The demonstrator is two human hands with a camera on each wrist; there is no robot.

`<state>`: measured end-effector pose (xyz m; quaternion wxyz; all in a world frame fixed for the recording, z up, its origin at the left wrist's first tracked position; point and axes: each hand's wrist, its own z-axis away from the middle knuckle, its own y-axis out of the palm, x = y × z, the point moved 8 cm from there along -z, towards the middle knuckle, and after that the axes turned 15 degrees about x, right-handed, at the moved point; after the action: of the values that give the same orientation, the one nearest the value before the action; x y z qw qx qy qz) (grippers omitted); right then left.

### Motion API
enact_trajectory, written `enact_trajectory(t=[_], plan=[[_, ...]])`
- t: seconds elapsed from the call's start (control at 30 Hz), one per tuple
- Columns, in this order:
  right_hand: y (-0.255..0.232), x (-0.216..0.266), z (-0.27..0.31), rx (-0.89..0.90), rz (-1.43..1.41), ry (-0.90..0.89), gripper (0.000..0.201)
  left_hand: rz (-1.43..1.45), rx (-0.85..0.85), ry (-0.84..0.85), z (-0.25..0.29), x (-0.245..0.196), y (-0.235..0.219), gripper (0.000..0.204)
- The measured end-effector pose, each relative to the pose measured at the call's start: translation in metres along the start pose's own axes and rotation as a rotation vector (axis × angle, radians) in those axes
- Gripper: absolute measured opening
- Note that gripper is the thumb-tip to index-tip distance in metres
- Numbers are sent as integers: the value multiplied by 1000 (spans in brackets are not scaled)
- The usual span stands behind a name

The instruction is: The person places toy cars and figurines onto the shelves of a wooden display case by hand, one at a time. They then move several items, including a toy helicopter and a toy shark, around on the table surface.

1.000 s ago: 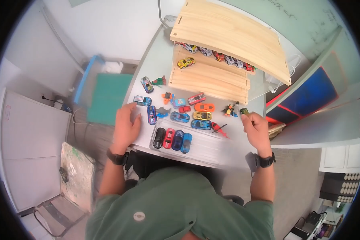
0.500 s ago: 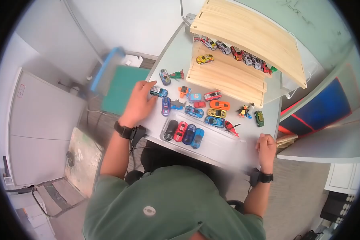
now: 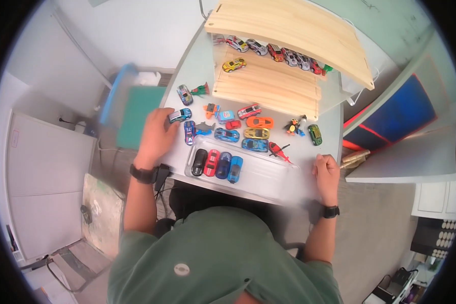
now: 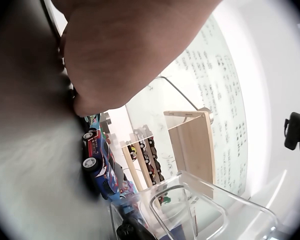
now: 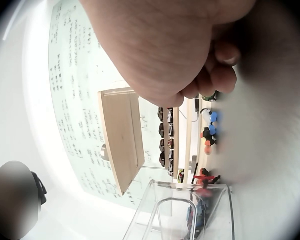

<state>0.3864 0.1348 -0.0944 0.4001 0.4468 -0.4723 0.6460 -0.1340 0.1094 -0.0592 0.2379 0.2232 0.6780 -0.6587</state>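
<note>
Left of the tray [image 3: 273, 181], my left fingers [image 3: 163, 112] are lying spread by a blue-white car [image 3: 180, 115]; right of it, my right fingers [image 3: 331, 161] are curling loosely.

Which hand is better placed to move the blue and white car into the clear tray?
Probably the left hand: its fingers are right at the blue and white car. The right hand is beyond the far end of the clear tray.

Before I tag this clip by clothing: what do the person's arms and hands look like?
Short green sleeves; a black strap round each wrist, with a dark device on it. The left hand and right hand wear no gloves.
</note>
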Motion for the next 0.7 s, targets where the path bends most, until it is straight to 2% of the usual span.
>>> enact_trajectory(t=[0.17,0.23,0.33,0.5,0.7], plan=[[-1,-4,-1,5,25,25,31,-41,-58,40,6,2,3,41],[-1,-5,-3,5,33,9,31,-87,-151,131,10,-5,-1,41],[0,-6,-4,19,39,1,31,-93,-41,52,8,1,1,40],[4,-4,-4,32,45,12,30,-95,-11,81,6,-6,-1,41],[15,6,1,83,195,48,22,-84,4,87,3,-16,1,44]])
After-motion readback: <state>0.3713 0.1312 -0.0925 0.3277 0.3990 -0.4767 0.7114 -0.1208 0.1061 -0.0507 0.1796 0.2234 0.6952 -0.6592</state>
